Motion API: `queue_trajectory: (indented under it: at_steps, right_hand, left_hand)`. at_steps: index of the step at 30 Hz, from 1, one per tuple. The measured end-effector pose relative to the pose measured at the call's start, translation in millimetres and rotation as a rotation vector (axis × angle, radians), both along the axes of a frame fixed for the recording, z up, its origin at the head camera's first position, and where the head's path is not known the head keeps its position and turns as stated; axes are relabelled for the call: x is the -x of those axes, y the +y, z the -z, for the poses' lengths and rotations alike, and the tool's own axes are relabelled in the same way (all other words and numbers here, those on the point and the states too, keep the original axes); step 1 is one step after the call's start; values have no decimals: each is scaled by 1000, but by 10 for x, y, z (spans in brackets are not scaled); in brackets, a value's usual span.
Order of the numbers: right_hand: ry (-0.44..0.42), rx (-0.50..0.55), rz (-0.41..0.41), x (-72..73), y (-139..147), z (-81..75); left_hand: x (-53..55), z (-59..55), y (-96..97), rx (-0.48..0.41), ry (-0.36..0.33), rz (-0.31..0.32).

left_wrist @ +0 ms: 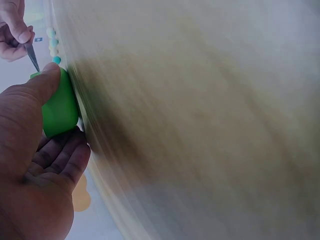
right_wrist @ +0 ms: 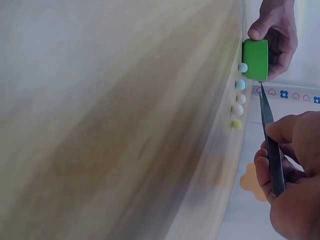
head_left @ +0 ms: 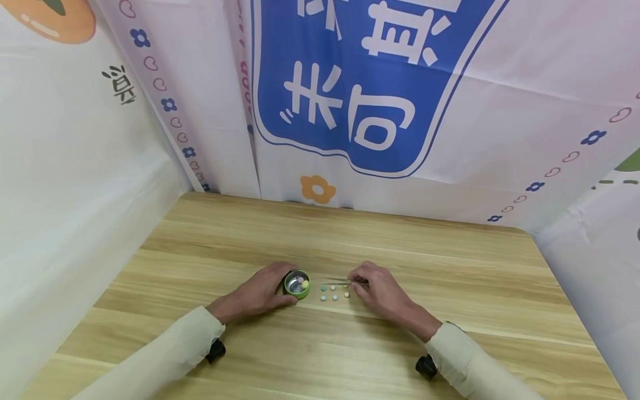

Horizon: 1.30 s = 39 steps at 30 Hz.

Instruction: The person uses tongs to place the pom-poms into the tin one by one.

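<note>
A small round green bowl [head_left: 286, 290] with a shiny metal inside stands on the table. My left hand [head_left: 257, 291] holds it from the left, thumb in front and fingers around the far side. Inside lie a yellow ball [head_left: 305, 284] and a pinkish one [head_left: 300, 280]. To its right, my right hand [head_left: 382, 291] pinches metal tweezers [right_wrist: 272, 155], whose tips point left toward the bowl; nothing shows between the tips. Below the tweezers, several small pastel balls sit in two rows, among them a teal ball [head_left: 323, 288], a pale blue ball [head_left: 323, 298] and a cream ball [head_left: 347, 295].
The wood-grain table [head_left: 310, 355] stretches around the hands on all sides. Printed white cloth [head_left: 210, 83] walls it in at the back, left and right. A dark wrist device [head_left: 216, 351] sits by the left cuff, another [head_left: 426, 366] by the right.
</note>
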State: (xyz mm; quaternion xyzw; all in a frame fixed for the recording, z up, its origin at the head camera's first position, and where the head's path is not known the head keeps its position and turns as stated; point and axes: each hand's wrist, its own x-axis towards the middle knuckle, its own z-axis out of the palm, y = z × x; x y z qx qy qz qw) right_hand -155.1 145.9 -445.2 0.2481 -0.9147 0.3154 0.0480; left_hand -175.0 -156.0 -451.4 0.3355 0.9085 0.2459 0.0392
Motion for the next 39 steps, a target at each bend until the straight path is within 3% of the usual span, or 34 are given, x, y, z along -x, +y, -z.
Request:
queue_trajectory:
  at_steps: [16,39]
  right_hand:
    - [12,-84,-31,0,50,24]
    - [53,-109,-53,-5,24,20]
  left_hand:
    - [-6,4,0,2,4,-5]
    - [-6,0,1,-6,-8,-6]
